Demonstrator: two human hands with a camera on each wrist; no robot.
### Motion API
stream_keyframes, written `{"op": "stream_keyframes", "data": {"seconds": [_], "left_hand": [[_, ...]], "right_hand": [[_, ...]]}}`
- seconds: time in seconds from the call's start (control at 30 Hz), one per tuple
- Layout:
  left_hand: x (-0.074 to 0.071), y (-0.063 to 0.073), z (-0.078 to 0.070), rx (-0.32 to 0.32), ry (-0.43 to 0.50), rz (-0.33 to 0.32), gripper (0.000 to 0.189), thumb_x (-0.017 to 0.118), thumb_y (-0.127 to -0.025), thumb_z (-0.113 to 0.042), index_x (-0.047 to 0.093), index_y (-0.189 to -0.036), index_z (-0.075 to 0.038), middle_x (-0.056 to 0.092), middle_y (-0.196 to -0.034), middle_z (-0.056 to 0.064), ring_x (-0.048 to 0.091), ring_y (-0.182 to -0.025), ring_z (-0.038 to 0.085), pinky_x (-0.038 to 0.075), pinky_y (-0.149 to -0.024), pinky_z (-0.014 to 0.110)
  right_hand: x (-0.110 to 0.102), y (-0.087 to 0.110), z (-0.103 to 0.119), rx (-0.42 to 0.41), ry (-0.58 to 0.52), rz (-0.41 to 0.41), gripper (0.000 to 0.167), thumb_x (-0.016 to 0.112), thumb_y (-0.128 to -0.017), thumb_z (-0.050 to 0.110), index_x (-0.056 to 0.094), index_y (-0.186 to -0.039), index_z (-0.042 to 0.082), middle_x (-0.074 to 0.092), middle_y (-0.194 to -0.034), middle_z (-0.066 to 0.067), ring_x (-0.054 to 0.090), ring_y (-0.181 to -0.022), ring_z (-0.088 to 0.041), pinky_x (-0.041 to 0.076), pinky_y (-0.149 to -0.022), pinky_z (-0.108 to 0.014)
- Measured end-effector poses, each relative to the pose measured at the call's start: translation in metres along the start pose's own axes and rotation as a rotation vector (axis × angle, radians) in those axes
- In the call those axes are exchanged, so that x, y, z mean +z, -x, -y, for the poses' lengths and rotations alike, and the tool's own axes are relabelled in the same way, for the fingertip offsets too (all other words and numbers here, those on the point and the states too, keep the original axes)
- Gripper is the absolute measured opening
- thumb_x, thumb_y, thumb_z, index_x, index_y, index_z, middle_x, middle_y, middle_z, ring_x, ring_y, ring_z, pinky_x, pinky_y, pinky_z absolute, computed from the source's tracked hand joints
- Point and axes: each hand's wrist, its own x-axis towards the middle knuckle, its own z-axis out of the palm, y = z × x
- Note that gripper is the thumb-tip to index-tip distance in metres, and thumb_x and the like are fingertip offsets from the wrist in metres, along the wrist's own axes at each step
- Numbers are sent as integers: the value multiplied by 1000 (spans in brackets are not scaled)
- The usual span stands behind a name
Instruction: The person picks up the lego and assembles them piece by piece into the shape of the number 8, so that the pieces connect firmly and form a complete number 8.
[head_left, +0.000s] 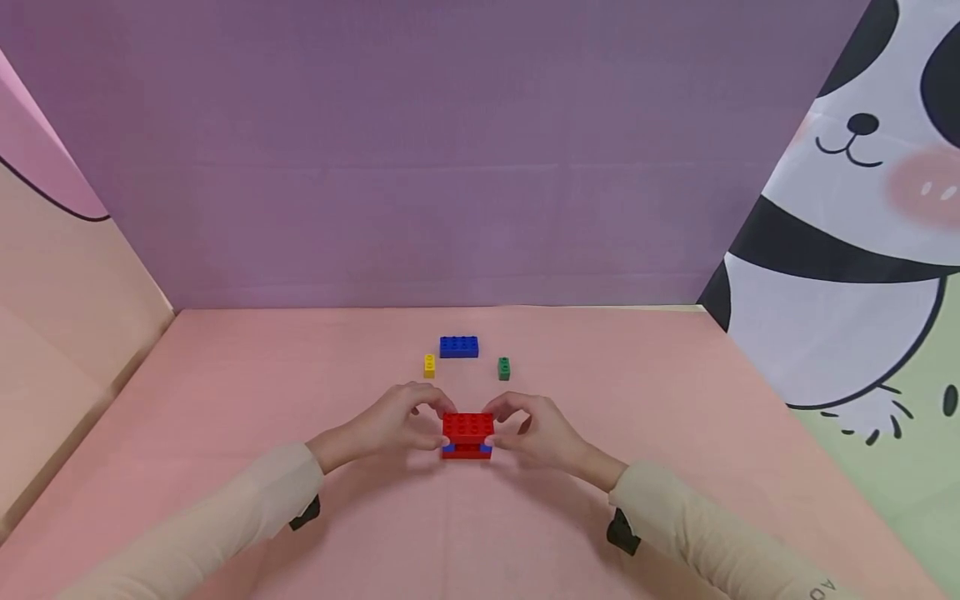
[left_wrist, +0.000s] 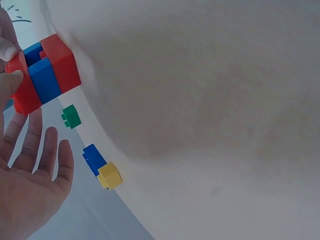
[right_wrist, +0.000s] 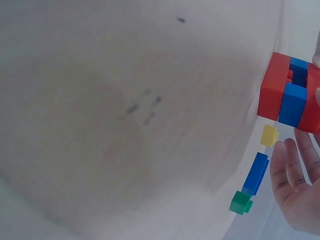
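A small block stack stands on the pink table: a lower red brick (head_left: 467, 455), blue bricks (left_wrist: 45, 81) at its ends, and an upper red brick (head_left: 468, 426) across them. Between the blue bricks a gap shows, with red studs in it. My left hand (head_left: 393, 419) pinches the left end of the upper red brick between thumb and fingers. At the opposite end, my right hand (head_left: 542, 428) pinches the same brick. Both wrist views show the other fingers spread beyond the stack.
Behind the stack lie a long blue brick (head_left: 459, 347), a small yellow brick (head_left: 429, 366) to its left and a small green brick (head_left: 504, 368) to its right. A purple backdrop (head_left: 442, 167) rises at the table's far edge. A panda-printed cloth (head_left: 832, 333) hangs on the right.
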Motion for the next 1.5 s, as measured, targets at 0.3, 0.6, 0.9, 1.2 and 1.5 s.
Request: {"op": "stream_keyframes", "data": {"seconds": [0.3,0.6,0.9,1.2,1.5], "left_hand": [[-1,0,-1,-5,-1,4,31,76,-74,-25,63,-102,-21,62,-96,-10,53,-98,11,45,-85,40],[-2,0,-4,-15,-5,17,32,75,-74,-25,63,-103,-19,63,-97,-8,54,-97,12,46,-84,40],[-8,-2,-4,-27,-6,73,40,75,-74,-25,60,-110,-15,63,-101,-5,54,-100,15,46,-85,40],[-21,-8,4,-32,0,66,41,74,-76,-19,58,-113,-10,64,-104,8,57,-102,25,46,-86,47],[-27,-19,23,-46,-44,-56,39,73,-77,-21,59,-111,-7,63,-106,10,56,-103,28,46,-87,45]], "right_hand": [[0,1,0,-12,-24,-7,35,72,-77,20,61,-109,13,64,-105,-3,54,-98,-27,52,-69,-30],[0,0,1,-4,2,-8,30,72,-78,18,62,-106,14,64,-101,-2,54,-96,-26,51,-69,-30],[0,0,1,-7,11,2,30,72,-78,20,63,-105,11,64,-101,-5,54,-96,-28,49,-68,-28],[-1,0,1,-4,17,9,31,72,-78,21,63,-106,13,64,-102,-3,55,-96,-26,50,-70,-30],[0,-1,0,-17,24,5,31,72,-78,22,63,-106,13,64,-101,-3,56,-95,-25,51,-69,-28]]}}
